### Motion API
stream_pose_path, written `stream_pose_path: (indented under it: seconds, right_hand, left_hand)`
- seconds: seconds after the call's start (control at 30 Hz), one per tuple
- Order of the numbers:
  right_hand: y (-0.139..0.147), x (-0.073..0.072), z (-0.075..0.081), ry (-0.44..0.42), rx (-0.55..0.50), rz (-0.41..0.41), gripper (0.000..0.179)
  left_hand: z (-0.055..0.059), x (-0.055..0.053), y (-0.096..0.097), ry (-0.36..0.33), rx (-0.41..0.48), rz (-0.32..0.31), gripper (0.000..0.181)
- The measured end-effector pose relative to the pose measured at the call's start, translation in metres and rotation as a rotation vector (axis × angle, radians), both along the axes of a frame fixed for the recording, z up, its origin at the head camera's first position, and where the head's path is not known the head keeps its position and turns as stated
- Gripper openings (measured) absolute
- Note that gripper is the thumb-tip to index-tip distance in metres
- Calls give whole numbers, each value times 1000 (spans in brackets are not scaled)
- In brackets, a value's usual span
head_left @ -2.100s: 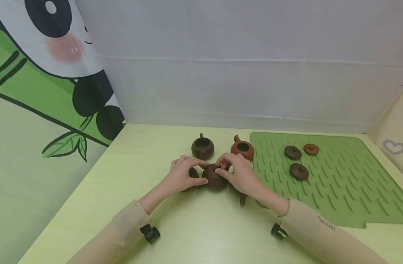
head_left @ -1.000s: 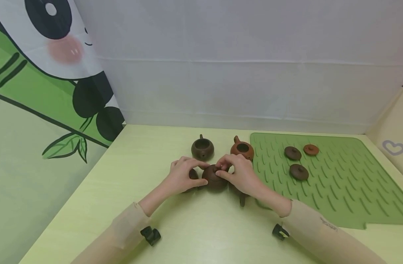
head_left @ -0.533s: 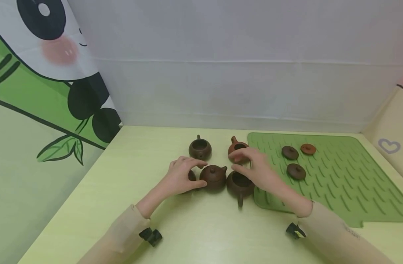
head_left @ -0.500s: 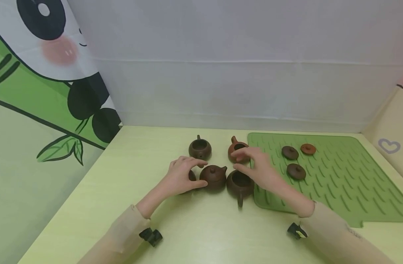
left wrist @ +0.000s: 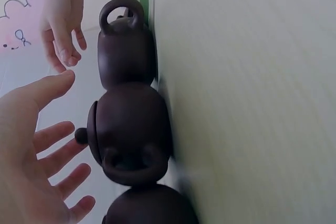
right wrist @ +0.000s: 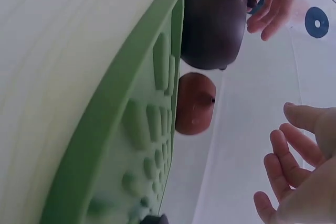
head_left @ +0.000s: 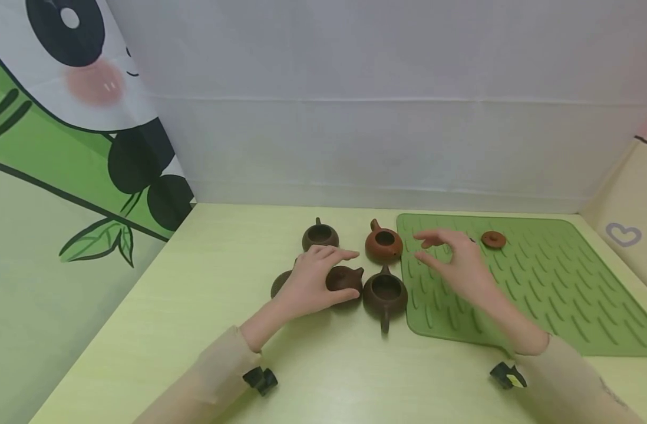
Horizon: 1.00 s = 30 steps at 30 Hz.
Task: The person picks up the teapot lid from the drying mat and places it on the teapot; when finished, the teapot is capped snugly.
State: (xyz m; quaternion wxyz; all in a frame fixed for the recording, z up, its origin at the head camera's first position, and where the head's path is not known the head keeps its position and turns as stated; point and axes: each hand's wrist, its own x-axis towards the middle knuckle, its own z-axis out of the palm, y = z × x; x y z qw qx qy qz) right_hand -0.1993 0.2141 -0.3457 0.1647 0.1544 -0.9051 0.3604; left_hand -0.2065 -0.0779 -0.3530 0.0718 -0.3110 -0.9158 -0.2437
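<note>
My left hand (head_left: pixel 315 277) hovers with spread fingers over the dark brown lidded teapot (head_left: pixel 346 282); in the left wrist view the fingers lie around the lid knob's side, gripping nothing. To its right stands a dark lidless teapot (head_left: pixel 385 309), handle toward me. Behind are a reddish-brown lidless teapot (head_left: pixel 384 254) and another dark lidless one (head_left: pixel 308 240). One more dark teapot (head_left: pixel 279 284) is mostly hidden by the left hand. My right hand (head_left: pixel 464 265) is in the air above the green mat (head_left: pixel 557 282), thumb and fingers apart, holding nothing. It hides the dark lids there.
A reddish-brown lid (head_left: pixel 494 239) lies on the mat, just beyond the right hand. The mat's left edge runs close beside the teapots. A pale fabric wall (head_left: pixel 387 153) stands behind the table (head_left: pixel 345 377).
My right hand has let go of the lid knob on the middle teapot and moved right over the mat. My left hand has shifted slightly right, over that teapot.
</note>
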Motion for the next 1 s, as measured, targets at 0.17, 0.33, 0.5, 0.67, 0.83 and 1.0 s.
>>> stream_pose_path:
  seconds: [0.17, 0.33, 0.5, 0.67, 0.83, 1.0]
  right_hand:
    - [16, 4, 0, 44, -30, -18, 30]
    - [31, 7, -2, 92, -17, -45, 28]
    - [46, 6, -4, 174, 20, -8, 27]
    - [63, 5, -7, 176, 92, 19, 34]
    - [82, 4, -9, 95, 188, 14, 37]
    - [98, 4, -8, -42, 285, 15, 38]
  left_hand:
    - [-3, 0, 10, 7, -50, -32, 64]
    - [-6, -4, 17, 22, -112, -48, 65]
    - [-7, -9, 22, 21, -177, -57, 66]
    - [-7, -13, 25, 10, -215, -65, 63]
    - [-6, -15, 26, 2, -226, -73, 62]
    - [-6, -16, 27, 36, -241, -92, 54]
